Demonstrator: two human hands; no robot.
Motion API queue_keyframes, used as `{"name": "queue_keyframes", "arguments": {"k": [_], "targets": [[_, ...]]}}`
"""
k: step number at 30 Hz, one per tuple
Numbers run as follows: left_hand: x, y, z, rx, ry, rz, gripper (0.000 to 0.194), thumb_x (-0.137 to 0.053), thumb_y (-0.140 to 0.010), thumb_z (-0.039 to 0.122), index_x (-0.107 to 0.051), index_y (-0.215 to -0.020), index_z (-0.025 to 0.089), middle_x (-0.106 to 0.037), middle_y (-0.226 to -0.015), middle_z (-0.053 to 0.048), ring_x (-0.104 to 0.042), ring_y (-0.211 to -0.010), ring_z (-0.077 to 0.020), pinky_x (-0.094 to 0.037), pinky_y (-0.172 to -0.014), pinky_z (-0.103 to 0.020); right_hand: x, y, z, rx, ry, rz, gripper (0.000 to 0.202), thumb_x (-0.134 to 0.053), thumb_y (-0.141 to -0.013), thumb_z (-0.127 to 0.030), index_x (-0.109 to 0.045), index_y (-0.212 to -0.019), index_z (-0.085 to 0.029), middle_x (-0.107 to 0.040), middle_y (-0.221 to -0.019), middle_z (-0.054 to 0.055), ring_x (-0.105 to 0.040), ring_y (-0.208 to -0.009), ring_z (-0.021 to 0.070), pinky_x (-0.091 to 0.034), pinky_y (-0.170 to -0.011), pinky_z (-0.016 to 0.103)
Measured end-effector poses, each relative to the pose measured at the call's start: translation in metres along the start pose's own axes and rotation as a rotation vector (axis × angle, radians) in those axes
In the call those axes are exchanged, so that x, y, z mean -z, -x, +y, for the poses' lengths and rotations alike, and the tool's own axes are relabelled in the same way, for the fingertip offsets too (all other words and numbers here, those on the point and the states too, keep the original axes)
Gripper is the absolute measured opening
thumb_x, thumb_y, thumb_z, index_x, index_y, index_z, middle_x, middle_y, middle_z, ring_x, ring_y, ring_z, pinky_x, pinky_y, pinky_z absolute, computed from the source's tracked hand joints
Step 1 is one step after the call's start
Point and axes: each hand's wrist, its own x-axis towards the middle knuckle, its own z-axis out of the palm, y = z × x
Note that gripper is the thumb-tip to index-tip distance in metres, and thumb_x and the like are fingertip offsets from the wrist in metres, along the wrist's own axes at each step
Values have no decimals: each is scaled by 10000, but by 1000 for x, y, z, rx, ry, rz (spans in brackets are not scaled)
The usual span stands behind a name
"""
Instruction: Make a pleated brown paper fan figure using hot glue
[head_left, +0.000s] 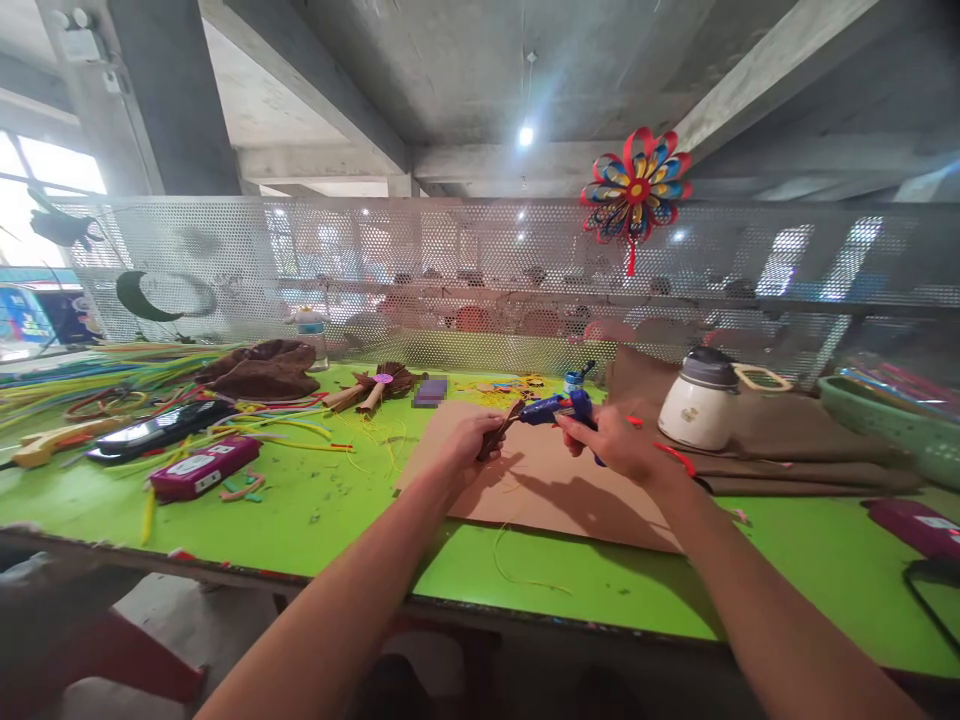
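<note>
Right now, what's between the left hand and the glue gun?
In the head view, a brown strip: the left hand grips it, its upper end by the tip of the glue gun; contact unclear.

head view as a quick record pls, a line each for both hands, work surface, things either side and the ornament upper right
left hand: holds a thin brown piece
right hand: grips a blue glue gun, its front end at the brown piece; contact unclear
work surface: cardboard sheet on green table
left side: brown bundle
right side: dark-lidded white jug, folded brown cloth
ornament: multicoloured looped flower
</note>
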Motion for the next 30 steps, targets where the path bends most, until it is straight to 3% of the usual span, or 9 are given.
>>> {"name": "queue_keyframes", "arguments": {"k": [8, 13, 17, 22, 25, 27, 30], "targets": [[1, -3, -1, -3, 6, 39, 94, -503, -754, 194, -521, -684, 134, -474, -529, 8, -393, -423, -54, -264, -393, -179, 6, -1, 6, -67, -7, 114, 391, -457, -823, -476, -549, -634, -147, -603, -603, 59, -552, -568, 144, -414, -565, 257], [-2, -1, 1, 0, 6, 62, 102, -524, -749, 200, -535, -682, 124, -472, -522, 4, -396, -422, -55, -262, -388, -179, -1, -13, 31, -178, 373, 301, 327, -479, -805, -429, -617, -814, -133, -648, -696, 99, -593, -648, 202, -408, -574, 279], [-5, 3, 4, -4, 9, 70, 109, -542, -743, 203, -531, -672, 121, -481, -525, 1, -401, -425, -56, -282, -396, -183, -16, -19, 57, -171, 529, 225, 288, -558, -749, -370, -647, -901, -143, -660, -870, 122, -597, -815, 242, -428, -696, 319], [-6, 6, 5, -74, -8, 37, 121, -580, -722, 219, -523, -665, 130, -492, -549, 0, -434, -466, -67, -285, -421, -188, -20, -18, 67, -153, 410, 121, 304, -736, -526, -249, -690, -812, -156, -664, -916, 117, -572, -948, 289, -419, -848, 391], [-6, 7, 3, -130, -75, -56, 134, -585, -724, 253, -535, -691, 133, -494, -566, 5, -436, -483, -69, -288, -451, -199, -17, -19, 50, -137, 279, 183, 376, -627, -686, -299, -643, -1031, -150, -643, -1041, 126, -573, -995, 244, -433, -868, 365], [-9, 9, 2, -150, -149, -123, 161, -581, -735, 287, -535, -692, 139, -490, -568, 11, -416, -476, -65, -276, -462, -208, -19, -20, 35, -121, 99, 228, 483, -484, -812, -381, -498, -1239, -156, -628, -1081, 118, -599, -948, 198, -475, -800, 332], [-14, 12, 1, -197, -288, -202, 224, -574, -752, 362, -541, -698, 146, -480, -568, 17, -394, -475, -68, -252, -464, -216, -30, -19, 19, -83, -202, 231, 639, -545, -778, -431, -369, -1328, -157, -635, -994, 101, -609, -869, 185, -492, -737, 312]]}}
